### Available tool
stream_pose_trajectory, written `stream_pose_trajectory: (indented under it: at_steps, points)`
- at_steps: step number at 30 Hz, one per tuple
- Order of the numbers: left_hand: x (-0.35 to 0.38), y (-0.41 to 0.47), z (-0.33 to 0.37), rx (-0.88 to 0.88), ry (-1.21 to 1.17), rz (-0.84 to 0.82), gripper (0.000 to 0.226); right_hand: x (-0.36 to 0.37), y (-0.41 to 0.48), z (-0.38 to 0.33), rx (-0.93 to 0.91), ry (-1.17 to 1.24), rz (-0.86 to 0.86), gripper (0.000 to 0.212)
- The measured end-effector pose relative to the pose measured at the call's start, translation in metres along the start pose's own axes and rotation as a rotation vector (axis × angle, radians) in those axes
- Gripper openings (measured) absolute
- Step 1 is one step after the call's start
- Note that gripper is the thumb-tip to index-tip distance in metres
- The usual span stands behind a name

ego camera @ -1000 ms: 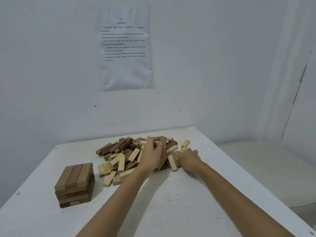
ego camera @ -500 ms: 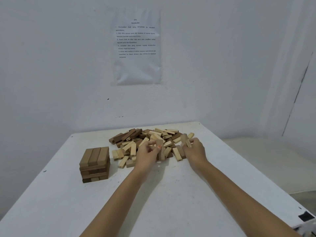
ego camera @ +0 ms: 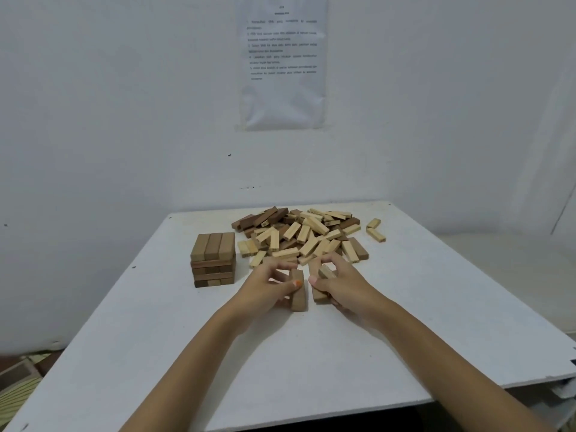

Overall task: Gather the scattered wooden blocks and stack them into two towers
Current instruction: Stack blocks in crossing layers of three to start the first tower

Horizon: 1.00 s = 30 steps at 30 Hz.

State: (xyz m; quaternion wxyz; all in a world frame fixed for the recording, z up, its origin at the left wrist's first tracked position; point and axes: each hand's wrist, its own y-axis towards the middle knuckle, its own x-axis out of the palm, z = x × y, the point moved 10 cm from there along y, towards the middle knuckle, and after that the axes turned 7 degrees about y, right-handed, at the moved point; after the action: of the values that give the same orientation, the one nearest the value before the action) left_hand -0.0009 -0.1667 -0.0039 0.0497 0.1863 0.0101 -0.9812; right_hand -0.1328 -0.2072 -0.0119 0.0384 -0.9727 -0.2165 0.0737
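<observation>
L hand [ego camera: 265, 285] grips brown block [ego camera: 298, 291]; R hand [ego camera: 339, 285] grips 2nd block [ego camera: 319, 291], side by side, centre frame, low over table [ego camera: 280, 369]. Pile [ego camera: 305, 238] just behind, tower [ego camera: 213, 260] centre-left.
Risk, est.: block slips fr. pinch; crooked base → 2nd tower leans; L forearm swing cd clip tower.
Sheet [ego camera: 282, 63], top centre: print too blurred to read. No brands.

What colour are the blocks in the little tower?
Brown. The tower shows in the head view, left of the pile of mixed pale and dark blocks.
</observation>
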Motion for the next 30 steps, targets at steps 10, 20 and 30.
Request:
stream_pose_trajectory:
  at_steps: [10,20,30]
  points:
    - [-0.012,-0.007,-0.005,0.088,0.263,0.095,0.028,0.001,-0.007,-0.007,-0.025,-0.221,0.043,0.027]
    - [-0.007,-0.012,-0.004,0.117,0.247,0.076,0.029,-0.025,-0.013,0.005,0.05,-0.157,0.217,0.02]
    - [0.003,-0.013,-0.001,0.19,0.356,0.06,0.033,-0.03,-0.023,-0.001,-0.132,-0.26,0.294,0.021]
